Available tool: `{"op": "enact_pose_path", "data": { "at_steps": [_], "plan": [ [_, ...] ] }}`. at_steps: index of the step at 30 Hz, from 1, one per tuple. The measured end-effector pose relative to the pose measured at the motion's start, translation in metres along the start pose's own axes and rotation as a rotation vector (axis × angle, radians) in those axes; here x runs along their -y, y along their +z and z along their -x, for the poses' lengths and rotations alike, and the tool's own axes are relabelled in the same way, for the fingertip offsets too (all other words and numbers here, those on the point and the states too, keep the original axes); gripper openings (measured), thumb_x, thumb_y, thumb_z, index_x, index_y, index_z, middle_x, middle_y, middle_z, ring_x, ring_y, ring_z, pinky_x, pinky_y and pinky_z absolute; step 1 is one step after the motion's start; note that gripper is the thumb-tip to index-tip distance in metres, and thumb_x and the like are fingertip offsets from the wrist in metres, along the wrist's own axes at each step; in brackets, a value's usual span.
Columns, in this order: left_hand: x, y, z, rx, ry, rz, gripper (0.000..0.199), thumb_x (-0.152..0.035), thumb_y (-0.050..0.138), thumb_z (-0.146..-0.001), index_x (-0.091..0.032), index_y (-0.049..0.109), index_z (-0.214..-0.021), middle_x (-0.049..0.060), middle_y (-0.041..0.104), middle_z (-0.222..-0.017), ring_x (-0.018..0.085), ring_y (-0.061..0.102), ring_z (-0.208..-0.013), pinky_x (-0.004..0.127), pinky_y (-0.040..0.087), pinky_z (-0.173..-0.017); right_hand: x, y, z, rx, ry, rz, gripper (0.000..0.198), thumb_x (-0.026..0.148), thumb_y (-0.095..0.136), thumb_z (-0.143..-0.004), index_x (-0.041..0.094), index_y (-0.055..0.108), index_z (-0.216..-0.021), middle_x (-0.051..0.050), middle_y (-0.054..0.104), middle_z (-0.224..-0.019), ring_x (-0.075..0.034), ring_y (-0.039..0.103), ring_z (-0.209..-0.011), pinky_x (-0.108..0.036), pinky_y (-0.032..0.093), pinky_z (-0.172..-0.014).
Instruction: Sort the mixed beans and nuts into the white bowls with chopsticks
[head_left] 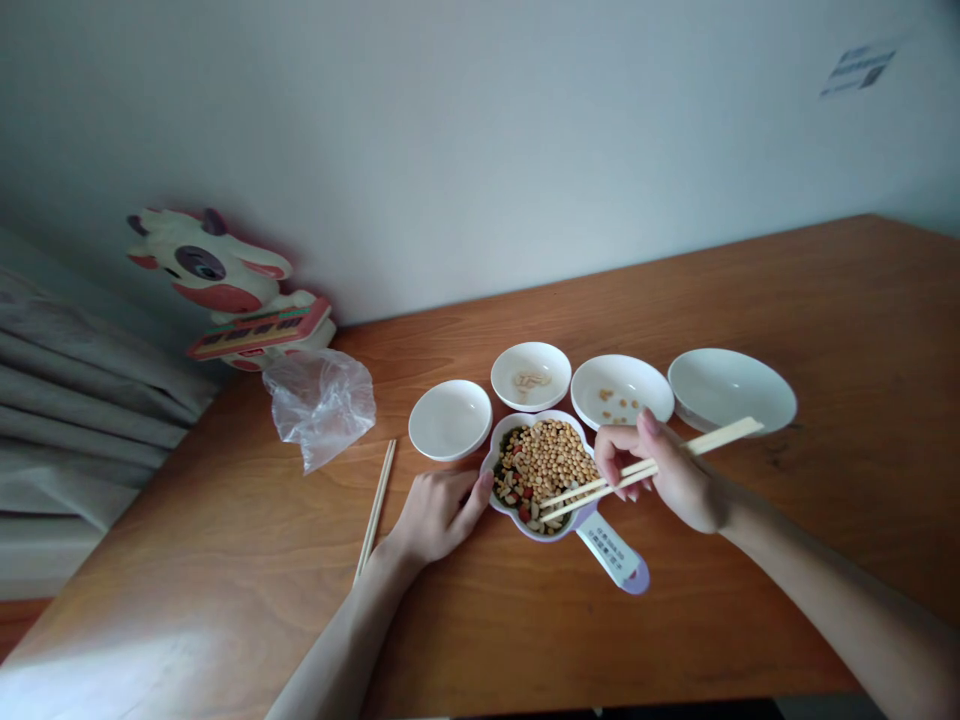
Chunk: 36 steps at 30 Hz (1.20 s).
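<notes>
My right hand (664,472) grips a pair of chopsticks (697,442), their tips down among the beans and nuts at the near side of a flower-shaped bowl (551,537) with a lilac rim and a labelled handle (616,556). Yellow soybeans (559,450) fill much of it, with pale peanut-like pieces, red bits and something dark green at the edges. Whether the tips pinch a piece I cannot tell. My left hand (442,512) rests on the table with curled fingers, its thumb against the bowl's left rim, holding it.
Around the bowl's far side stand white dishes: an empty one (450,420), one with pale strips (531,375), one with several yellowish pieces (622,388), and a larger one (731,390). Spare chopsticks (377,505), a crumpled plastic bag (322,405) and a toy cow piano (240,290) are left.
</notes>
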<state>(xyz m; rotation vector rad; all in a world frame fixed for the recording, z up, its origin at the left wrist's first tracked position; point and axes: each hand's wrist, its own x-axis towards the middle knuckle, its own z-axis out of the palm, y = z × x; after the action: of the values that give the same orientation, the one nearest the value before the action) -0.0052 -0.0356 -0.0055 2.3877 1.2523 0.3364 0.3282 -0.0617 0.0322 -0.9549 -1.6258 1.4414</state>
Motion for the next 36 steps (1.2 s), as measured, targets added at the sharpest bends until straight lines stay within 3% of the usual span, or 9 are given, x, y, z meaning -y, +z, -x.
{"op": "enact_pose_path", "data": {
  "at_steps": [8,13,19,31,36],
  "plan": [
    [0.002,0.001,0.0,0.009,0.013,0.019,0.059,-0.046,0.033,-0.117,-0.018,0.061,-0.074,0.006,0.071,-0.074,0.016,0.062,-0.065,0.028,0.04,-0.068,-0.009,0.017,-0.006,-0.124,0.073,-0.122,0.086,0.087,0.01,-0.102,0.021,0.056,-0.071,0.0,0.051,-0.058,-0.014,0.047,-0.051,-0.027,0.032,-0.048],
    [0.002,0.0,0.0,0.01,0.014,0.02,0.057,-0.045,0.033,-0.117,-0.018,0.062,-0.076,0.006,0.071,-0.075,0.016,0.063,-0.066,0.029,0.039,-0.067,-0.009,0.019,-0.009,-0.175,0.086,-0.119,0.082,0.083,0.021,-0.105,0.02,0.058,-0.068,0.0,0.051,-0.052,-0.014,0.047,-0.048,-0.026,0.028,-0.047],
    [0.002,-0.001,0.001,0.015,0.007,0.004,0.057,-0.046,0.034,-0.118,-0.018,0.061,-0.076,0.006,0.071,-0.074,0.016,0.063,-0.065,0.029,0.037,-0.066,-0.008,0.016,-0.011,-0.13,0.089,-0.197,0.082,0.085,0.021,-0.103,0.02,0.059,-0.07,0.0,0.052,-0.056,-0.013,0.046,-0.049,-0.026,0.027,-0.048],
    [0.005,0.002,0.001,-0.007,0.015,0.014,0.058,-0.047,0.034,-0.117,-0.019,0.061,-0.074,0.006,0.072,-0.075,0.016,0.064,-0.065,0.03,0.038,-0.067,-0.009,0.019,-0.011,-0.101,0.106,-0.161,0.08,0.079,0.018,-0.107,0.019,0.059,-0.072,-0.001,0.056,-0.06,-0.013,0.049,-0.052,-0.027,0.034,-0.052],
    [0.004,0.001,0.001,-0.005,0.012,0.013,0.056,-0.046,0.035,-0.117,-0.019,0.059,-0.074,0.006,0.072,-0.075,0.016,0.065,-0.066,0.03,0.037,-0.067,-0.011,0.02,-0.011,-0.119,0.068,-0.13,0.071,0.071,0.034,-0.11,0.019,0.063,-0.072,-0.001,0.059,-0.062,-0.012,0.052,-0.053,-0.026,0.038,-0.053]
  ]
}}
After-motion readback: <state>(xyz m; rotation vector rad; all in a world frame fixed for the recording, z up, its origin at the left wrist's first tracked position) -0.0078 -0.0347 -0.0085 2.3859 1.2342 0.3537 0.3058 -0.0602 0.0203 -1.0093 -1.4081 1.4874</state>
